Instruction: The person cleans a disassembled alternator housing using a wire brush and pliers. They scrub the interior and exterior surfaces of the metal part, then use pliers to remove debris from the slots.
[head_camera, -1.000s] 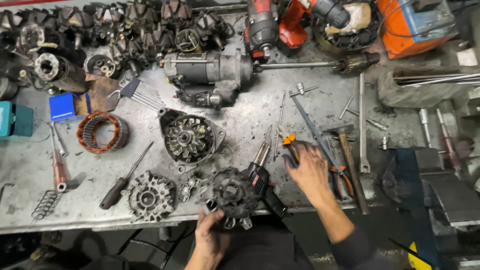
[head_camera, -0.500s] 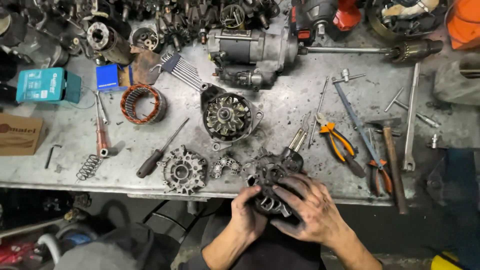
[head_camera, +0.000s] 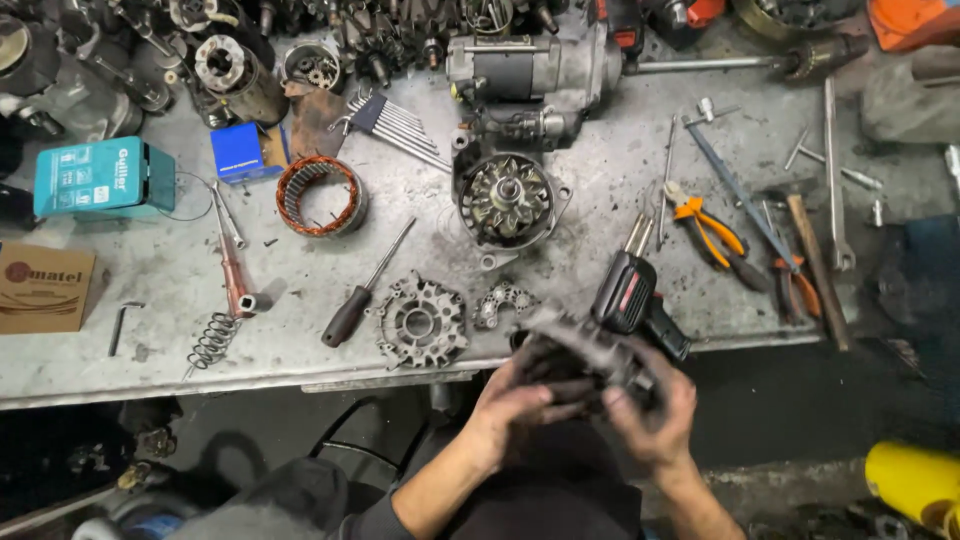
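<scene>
Grey metal housing (head_camera: 580, 355) in both hands.

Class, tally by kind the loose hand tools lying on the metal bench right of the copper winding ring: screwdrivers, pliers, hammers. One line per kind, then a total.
Screwdriver: 1
Orange-handled pliers and: 2
Hammer: 1
Total: 4

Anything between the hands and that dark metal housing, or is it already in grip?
Nothing visible in the way. The left hand and the right hand both grip the dark metal housing, held just off the front edge of the workbench. The black soldering gun lies just behind it on the bench.
</scene>
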